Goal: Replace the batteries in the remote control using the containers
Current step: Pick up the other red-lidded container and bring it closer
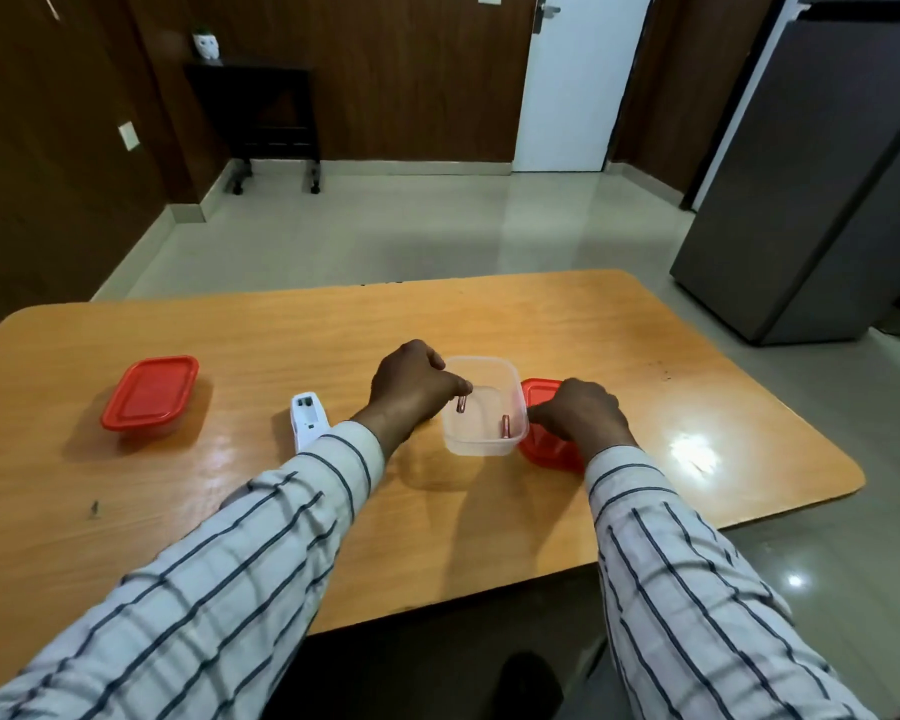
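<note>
left hand [411, 387] grip pinches battery [461, 405] over open container [484, 407] | right hand [578, 413] grip unclear, on red lid [539, 392]

Lighting: even, indoor, overhead. Glare patch on tabletop [692, 449] right of right hand [578, 413]; soft shadows beneath. Wide-angle edge bending; slight softness.

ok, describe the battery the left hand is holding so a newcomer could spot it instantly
Start at the wooden table, then find the lidless clear container near its middle, between the two hands. Two coppery batteries are inside. The one meant is the battery at the container's left side, pinched by the left hand at its top end; the other battery sits untouched against the right wall.
</note>
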